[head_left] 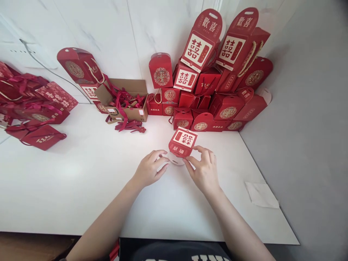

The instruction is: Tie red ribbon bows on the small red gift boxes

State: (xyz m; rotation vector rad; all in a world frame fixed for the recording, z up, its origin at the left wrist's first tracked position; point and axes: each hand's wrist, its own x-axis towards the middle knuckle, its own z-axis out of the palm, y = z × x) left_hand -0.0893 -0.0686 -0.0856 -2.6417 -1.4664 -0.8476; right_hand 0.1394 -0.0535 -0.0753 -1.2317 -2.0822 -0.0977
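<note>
Red box (pixel 184 140) between left hand (pixel 150 168) and right hand (pixel 205 168).
Right pinches its near-right edge; left just beside, loosely uncurled.

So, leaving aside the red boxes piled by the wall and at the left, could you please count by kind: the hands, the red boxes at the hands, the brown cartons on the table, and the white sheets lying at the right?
Left hand and right hand: 2
Red box: 1
Brown carton: 1
White sheet: 1
Total: 5
</note>
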